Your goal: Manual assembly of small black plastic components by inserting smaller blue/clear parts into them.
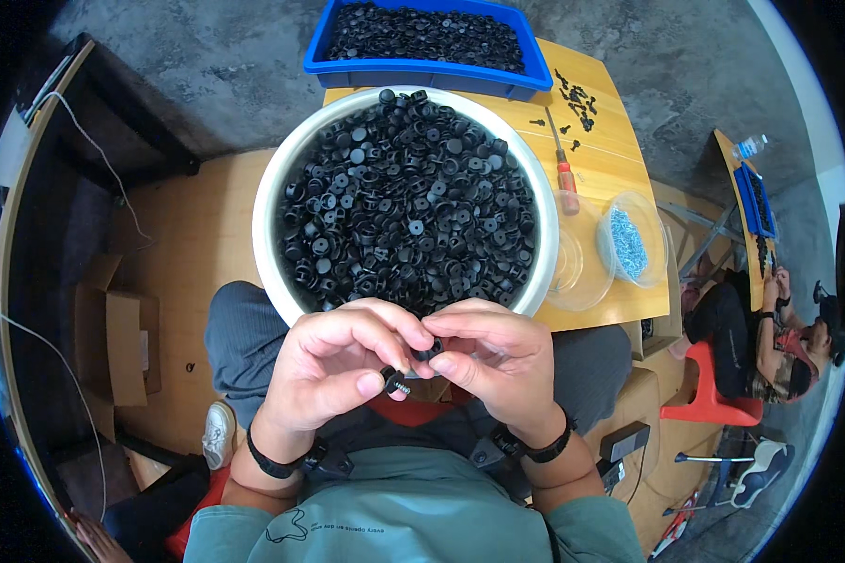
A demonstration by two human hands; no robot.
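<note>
Just beyond my lap, a white round basin (264, 202) is heaped with small black plastic parts (413, 202). Over its near rim, my left hand (338, 361) pinches a small black plastic piece (391, 377) with a silvery threaded or coiled end sticking out. Close beside it, my right hand (498, 357) grips a black round cap (429, 351) between thumb and fingers. The two pieces are apart, a short way from each other. My fingers partly cover both.
A blue bin (432, 73) of black parts stands behind the basin. On the wooden table (620, 310) are a red-handled screwdriver (565, 178), loose black pieces (580, 101), a clear lid (577, 253) and a tub of bluish small parts (629, 246). Another person (789, 347) sits far right.
</note>
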